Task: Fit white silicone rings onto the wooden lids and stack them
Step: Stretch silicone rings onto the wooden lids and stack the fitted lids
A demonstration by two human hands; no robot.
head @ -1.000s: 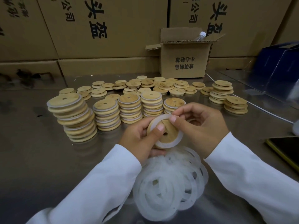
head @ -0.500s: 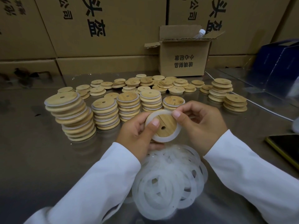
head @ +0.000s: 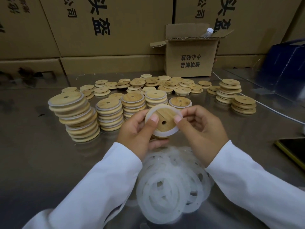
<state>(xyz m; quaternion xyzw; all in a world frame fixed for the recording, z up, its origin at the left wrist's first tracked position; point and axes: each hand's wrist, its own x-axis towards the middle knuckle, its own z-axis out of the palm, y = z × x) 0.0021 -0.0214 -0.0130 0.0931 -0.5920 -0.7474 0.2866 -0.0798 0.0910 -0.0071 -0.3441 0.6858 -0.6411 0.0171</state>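
I hold one round wooden lid with a centre hole above the table, a white silicone ring lying around its raised face. My left hand grips the lid from the left, thumb pressing on the ring. My right hand pinches the lid's right edge, thumb on the ring. A loose heap of white rings lies under my wrists. Ringed lids stand in several stacks at the left. Bare lids lie scattered behind them.
Two short stacks of bare lids stand at the right. An open small carton with a bottle in it sits against a wall of large cartons. A blue box, a white cable and a dark phone are at the right.
Both hands turned the lid a little and my thumbs shifted along the ring, the left one lower and the right one to the lid's right edge. The view moved slightly.
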